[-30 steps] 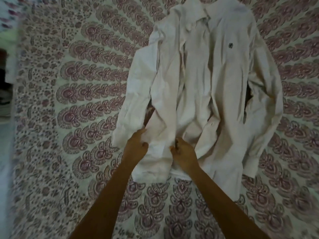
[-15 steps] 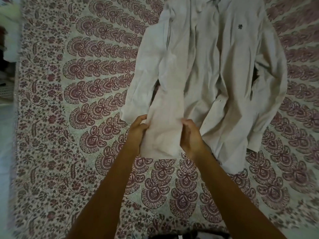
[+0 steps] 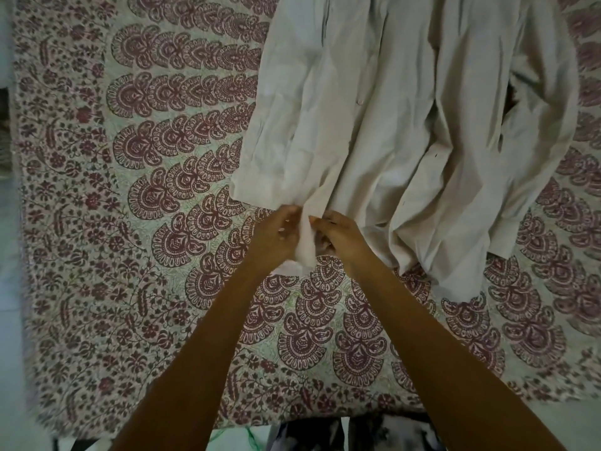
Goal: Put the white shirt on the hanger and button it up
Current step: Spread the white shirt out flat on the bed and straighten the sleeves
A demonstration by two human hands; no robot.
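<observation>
The white shirt point(image 3: 406, 131) lies spread on a patterned bedspread, front up and unbuttoned, its collar out of the frame at the top. My left hand point(image 3: 276, 237) and my right hand point(image 3: 338, 237) sit close together at the lower hem of the shirt's left front panel. Both pinch a bunched strip of that panel point(image 3: 304, 245) between them. A small button point(image 3: 360, 101) shows on the placket higher up. No hanger is in view.
The maroon-and-cream printed bedspread point(image 3: 146, 222) covers the whole bed. Its near edge point(image 3: 292, 428) runs along the bottom, with dark patterned clothing point(image 3: 357, 434) below it. Pale floor point(image 3: 6, 288) shows past the bed's left edge.
My hands have come together, from gripping the panel's two sides apart to bunching its hem between them. The view has dropped, so the shirt's collar left the frame.
</observation>
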